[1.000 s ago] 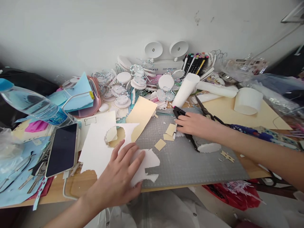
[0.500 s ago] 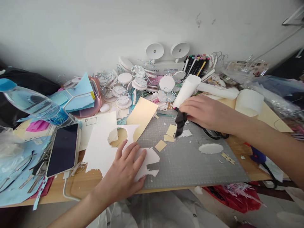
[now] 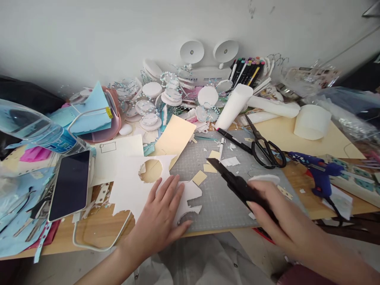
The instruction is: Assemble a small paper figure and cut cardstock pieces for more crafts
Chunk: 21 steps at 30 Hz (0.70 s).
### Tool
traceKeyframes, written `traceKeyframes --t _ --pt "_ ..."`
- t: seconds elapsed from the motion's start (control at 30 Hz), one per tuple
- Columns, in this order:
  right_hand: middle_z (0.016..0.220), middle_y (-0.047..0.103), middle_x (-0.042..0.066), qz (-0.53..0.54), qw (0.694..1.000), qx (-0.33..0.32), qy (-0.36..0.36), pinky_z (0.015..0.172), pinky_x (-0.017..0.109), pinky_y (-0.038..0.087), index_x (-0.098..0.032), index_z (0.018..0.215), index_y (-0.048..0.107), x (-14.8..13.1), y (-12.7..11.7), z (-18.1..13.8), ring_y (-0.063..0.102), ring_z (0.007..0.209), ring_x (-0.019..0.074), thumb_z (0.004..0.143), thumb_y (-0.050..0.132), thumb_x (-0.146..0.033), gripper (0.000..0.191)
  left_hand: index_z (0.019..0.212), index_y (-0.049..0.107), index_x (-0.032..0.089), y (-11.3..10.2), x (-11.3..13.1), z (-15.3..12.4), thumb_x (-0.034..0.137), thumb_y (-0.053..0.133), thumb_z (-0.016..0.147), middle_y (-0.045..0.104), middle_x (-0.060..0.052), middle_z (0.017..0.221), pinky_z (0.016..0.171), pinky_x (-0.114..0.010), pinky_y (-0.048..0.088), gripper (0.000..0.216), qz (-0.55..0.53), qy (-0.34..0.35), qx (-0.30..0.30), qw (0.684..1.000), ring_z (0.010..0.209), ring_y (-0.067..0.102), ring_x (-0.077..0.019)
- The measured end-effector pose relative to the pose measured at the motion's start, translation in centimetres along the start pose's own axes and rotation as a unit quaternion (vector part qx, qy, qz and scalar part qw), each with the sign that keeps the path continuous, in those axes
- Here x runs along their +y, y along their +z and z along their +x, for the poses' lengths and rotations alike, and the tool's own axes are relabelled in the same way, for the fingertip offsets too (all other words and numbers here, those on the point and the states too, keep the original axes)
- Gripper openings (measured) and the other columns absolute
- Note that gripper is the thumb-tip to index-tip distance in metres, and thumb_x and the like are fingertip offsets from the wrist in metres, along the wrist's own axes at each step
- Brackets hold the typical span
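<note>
My left hand (image 3: 162, 221) lies flat with the fingers spread, pressing down on a torn white sheet (image 3: 127, 190) that has a round hole cut through it. The sheet rests partly on the wooden tabletop (image 3: 95, 227) and partly on the grey cutting mat (image 3: 219, 206).

My right hand (image 3: 285, 223) is closed around a black utility knife (image 3: 234, 182), gripping its rear end. The knife hangs over the near right part of the mat, its front end pointing away and to the left toward a few small beige paper scraps (image 3: 199, 177). I cannot tell whether the blade is out.

Behind the knife, a white pen (image 3: 221, 148) lies on the mat, and black scissors (image 3: 261, 144) lie at the mat's far right edge. A blue glue gun (image 3: 319, 174) lies on the tabletop to the right, well apart from my hands. A white paper roll (image 3: 234, 107) leans behind the mat, with a row of markers (image 3: 247, 71) against the wall. To my left a phone (image 3: 69, 184) lies face up, with a water bottle (image 3: 35, 132) on its side just behind it.
</note>
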State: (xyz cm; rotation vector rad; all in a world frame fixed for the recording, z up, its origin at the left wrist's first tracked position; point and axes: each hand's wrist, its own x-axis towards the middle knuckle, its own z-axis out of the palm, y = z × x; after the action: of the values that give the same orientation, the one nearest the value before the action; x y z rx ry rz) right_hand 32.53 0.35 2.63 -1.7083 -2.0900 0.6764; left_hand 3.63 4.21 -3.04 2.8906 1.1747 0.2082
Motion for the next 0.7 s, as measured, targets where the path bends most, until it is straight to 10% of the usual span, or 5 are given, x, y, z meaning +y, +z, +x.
traceKeyframes --t 0.33,0.7 --pt "0.121 0.069 0.012 0.016 0.991 -0.130 0.037 0.079 0.035 0.059 -0.024 0.139 0.040 -1.1 4.1 -2.6 0.071 0.103 0.0242 0.099 0.037 -0.032 0.040 0.150 0.032 0.006 1.4 -0.1 -0.2 0.043 0.051 0.092 0.033 -0.018 0.157 0.116 -0.045 0.024 0.071 -0.031 -0.008 -0.016 0.999 0.145 0.028 -0.0337" --pt "0.078 0.074 0.004 -0.125 0.984 -0.103 -0.072 0.043 0.027 0.048 -0.020 0.115 0.045 -1.0 4.8 0.5 0.072 0.057 0.0203 0.096 0.036 -0.021 0.021 0.151 0.031 0.008 1.4 -0.4 -0.1 0.042 0.051 0.090 0.032 -0.017 0.157 0.116 -0.044 0.021 0.072 -0.031 -0.007 -0.025 0.999 0.145 0.028 -0.0333"
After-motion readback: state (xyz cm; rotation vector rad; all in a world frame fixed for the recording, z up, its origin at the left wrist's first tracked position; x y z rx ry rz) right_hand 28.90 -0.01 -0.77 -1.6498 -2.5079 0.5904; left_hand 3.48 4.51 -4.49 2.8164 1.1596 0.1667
